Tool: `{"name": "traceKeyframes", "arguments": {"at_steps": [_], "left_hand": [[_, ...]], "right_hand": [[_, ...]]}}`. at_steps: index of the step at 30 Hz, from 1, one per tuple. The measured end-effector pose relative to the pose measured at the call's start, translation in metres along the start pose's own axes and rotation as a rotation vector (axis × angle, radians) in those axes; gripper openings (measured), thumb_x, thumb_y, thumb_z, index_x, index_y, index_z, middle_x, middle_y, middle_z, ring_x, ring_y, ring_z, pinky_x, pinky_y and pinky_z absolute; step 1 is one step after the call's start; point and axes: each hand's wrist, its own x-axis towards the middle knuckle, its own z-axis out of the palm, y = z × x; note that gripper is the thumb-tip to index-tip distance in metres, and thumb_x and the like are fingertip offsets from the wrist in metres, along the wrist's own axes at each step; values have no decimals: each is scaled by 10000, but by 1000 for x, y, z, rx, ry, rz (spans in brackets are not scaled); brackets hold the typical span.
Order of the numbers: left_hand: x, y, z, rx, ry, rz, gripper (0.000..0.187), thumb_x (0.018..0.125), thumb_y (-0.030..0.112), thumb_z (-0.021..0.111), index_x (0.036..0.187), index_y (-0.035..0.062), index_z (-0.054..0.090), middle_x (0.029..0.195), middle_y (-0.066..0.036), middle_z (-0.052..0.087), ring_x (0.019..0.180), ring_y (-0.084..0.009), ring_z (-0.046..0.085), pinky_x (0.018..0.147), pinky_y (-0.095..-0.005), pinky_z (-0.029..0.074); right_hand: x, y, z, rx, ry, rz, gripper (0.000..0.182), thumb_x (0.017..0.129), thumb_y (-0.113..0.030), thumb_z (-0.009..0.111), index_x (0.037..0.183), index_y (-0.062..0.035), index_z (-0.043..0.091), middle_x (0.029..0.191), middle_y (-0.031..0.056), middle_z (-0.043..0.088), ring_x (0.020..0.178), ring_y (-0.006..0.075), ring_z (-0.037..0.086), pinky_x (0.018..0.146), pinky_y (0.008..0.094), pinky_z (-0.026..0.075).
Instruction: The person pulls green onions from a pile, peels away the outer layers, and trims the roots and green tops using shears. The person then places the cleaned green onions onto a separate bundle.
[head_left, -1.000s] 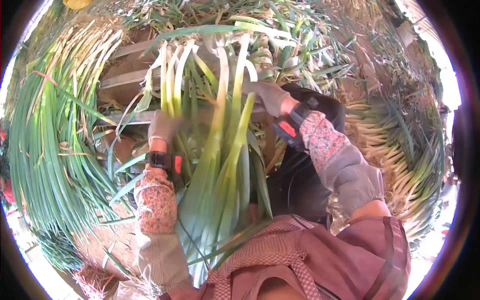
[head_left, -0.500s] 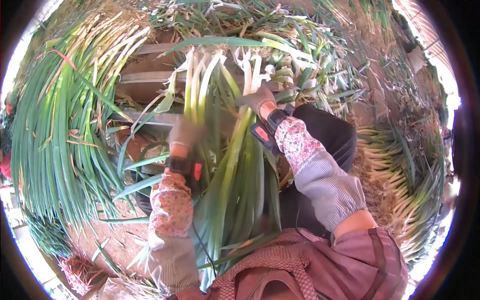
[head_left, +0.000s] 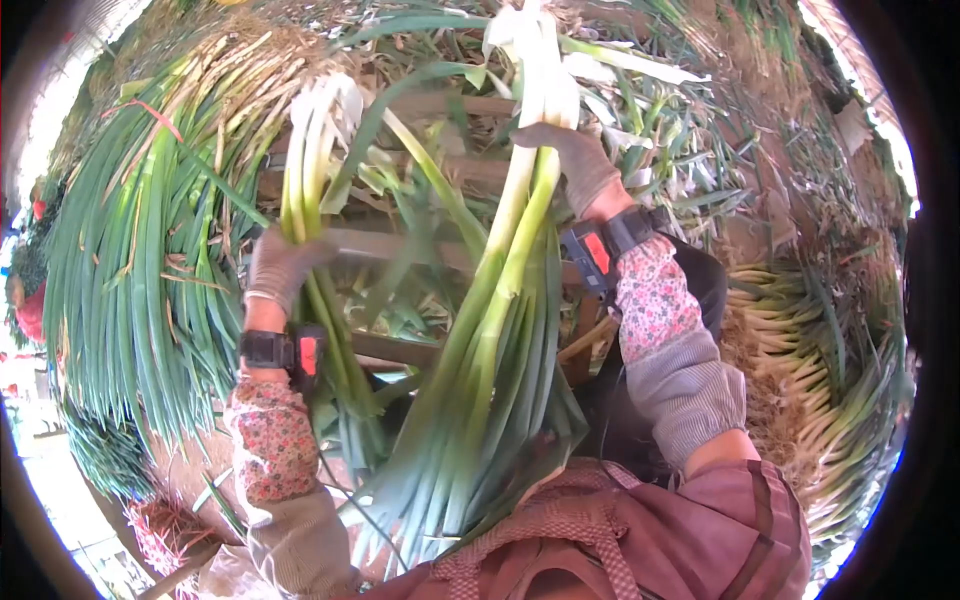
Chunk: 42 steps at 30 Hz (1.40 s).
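My gloved left hand (head_left: 283, 265) is wrapped round the stalks of a small bunch of green onions (head_left: 310, 165), white ends upward. Their leaves hang down below the hand. Further right, my gloved right hand (head_left: 575, 165) grips a larger bunch of green onions (head_left: 515, 245) just below the white ends. Its long leaves spread down toward my lap. Between the two bunches, a loose yellow-green stalk (head_left: 430, 180) and some blurred leaves slant downward. The roots of both bunches are hard to make out.
A big heap of green onions (head_left: 130, 290) lies at the left, with a red tie (head_left: 155, 118) across it. Wooden slats (head_left: 400, 240) lie in front of me. Stripped leaves (head_left: 690, 150) cover the far ground. Rows of onions (head_left: 800, 370) lie at the right.
My hands have moved apart. The left hand has gone left with a small bunch, and the right hand has moved slightly right and raised the larger bunch's white ends.
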Motion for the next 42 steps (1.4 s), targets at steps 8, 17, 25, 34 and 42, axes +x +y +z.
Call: {"name": "traceKeyframes", "arguments": {"at_steps": [8, 17, 25, 34, 42], "left_hand": [[9, -47, 26, 155, -48, -104, 383, 683, 233, 845, 938, -18, 706, 796, -85, 701, 646, -166, 634, 613, -333, 524], [7, -68, 28, 50, -56, -58, 374, 694, 198, 840, 972, -7, 696, 807, -64, 687, 690, -154, 627, 654, -311, 516], [4, -29, 0, 18, 25, -8, 399, 680, 150, 857, 993, -20, 678, 810, -66, 689, 680, -155, 623, 651, -310, 525], [15, 42, -42, 162, 314, 102, 443, 621, 99, 866, 991, -39, 667, 819, -92, 707, 683, -171, 640, 683, -321, 537], [-8, 84, 42, 286, -1, 331, 350, 741, 260, 805, 964, 11, 699, 878, -137, 720, 797, -257, 693, 742, -354, 543]], "right_hand": [[84, 71, 76, -1, -171, 227, 373, 675, -87, 830, 1012, 17, 710, 948, 134, 689, 859, 265, 656, 793, 371, 527], [102, 112, 109, -345, -174, 344, 580, 604, -202, 869, 1082, 68, 683, 1132, 157, 656, 993, 244, 614, 857, 364, 497], [78, 94, 98, -122, -129, 312, 494, 704, -268, 805, 1072, 35, 676, 1003, 167, 656, 872, 278, 637, 751, 429, 539], [20, -2, 74, 151, -139, 77, 268, 799, -66, 724, 1028, 56, 655, 821, 143, 686, 664, 279, 679, 621, 391, 564], [5, 5, 109, 242, -302, 200, 335, 857, -167, 712, 1162, -39, 665, 1001, 82, 715, 897, 211, 691, 779, 357, 572]]}}
